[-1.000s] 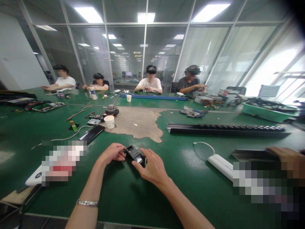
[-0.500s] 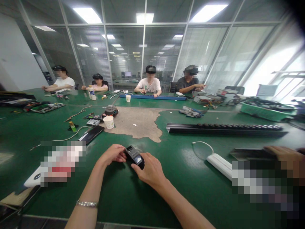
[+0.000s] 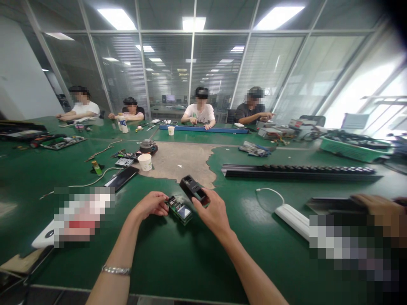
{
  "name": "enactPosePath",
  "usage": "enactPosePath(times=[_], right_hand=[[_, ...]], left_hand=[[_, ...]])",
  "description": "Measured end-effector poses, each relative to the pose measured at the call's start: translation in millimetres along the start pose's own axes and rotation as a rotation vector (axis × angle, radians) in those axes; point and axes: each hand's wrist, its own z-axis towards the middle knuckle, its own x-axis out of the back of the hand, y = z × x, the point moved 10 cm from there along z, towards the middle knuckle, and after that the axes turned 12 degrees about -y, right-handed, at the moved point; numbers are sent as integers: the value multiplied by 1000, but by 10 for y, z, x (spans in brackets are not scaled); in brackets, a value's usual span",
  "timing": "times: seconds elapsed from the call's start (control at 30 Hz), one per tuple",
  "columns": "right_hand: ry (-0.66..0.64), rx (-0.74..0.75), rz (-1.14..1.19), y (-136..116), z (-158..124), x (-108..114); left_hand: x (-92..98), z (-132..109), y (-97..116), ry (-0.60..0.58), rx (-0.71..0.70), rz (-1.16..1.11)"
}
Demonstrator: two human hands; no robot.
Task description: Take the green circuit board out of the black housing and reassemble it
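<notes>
My left hand (image 3: 149, 205) pinches the end of a small green circuit board (image 3: 179, 211), which carries a little screen and sits low over the green mat. My right hand (image 3: 213, 213) grips a black device casing (image 3: 193, 190) by its lower end. The casing is tilted and stands apart from the board, a short gap between them. A silver bracelet (image 3: 116, 270) circles my left wrist.
A paper cup (image 3: 145, 162) and a black phone-like slab (image 3: 122, 178) lie ahead left, by a white cable (image 3: 85, 183). A white power strip (image 3: 294, 222) and a long black rail (image 3: 299, 173) lie right. A co-worker's hand (image 3: 372, 205) rests far right; several people sit across the table.
The black device has come apart into two pieces. The green board stays near my left hand, while my right hand has lifted the black casing away, up and to the right.
</notes>
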Motion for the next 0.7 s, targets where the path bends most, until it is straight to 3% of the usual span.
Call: enactPosePath(times=[0.2,0.4,0.7], right_hand=[[-172,-161,-171,349,26,-223],[-264,-205,-259,374,-14,-308],[-249,-177,-252,291,-19,-223]], left_hand=[[-51,-7,14,-41,-1,3],[-56,-1,-11,-57,-5,14],[-90,-14,28,-71,-11,-16]])
